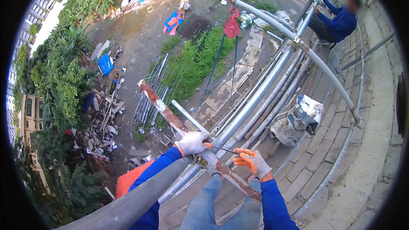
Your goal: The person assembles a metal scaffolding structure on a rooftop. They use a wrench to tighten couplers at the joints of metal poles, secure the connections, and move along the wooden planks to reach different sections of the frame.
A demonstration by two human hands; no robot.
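Note:
My left hand (192, 143), in a white knit glove with orange on the fingertips, closes on one end of a thin dark metal rod (223, 149). It rests over a rusty, white-splotched scaffold pipe (159, 105), just above a metal clamp (200, 159) at the crossing with a thick grey pipe (123, 194). To the right, my right hand (254, 162), in a glove with orange-coated fingers, is at the rod's other end. Its fingers are bent and apart, the upper one touching or very near the rod. The rod's ends are partly hidden by the gloves.
Long galvanized pipes (260, 96) run along the high platform beside a curved block wall (328, 145). A dirty white sack (294, 123) stands there. A red hook block (232, 23) hangs on ropes. Farther along, a co-worker in blue (341, 23) sits by the scaffold. Ground lies far below.

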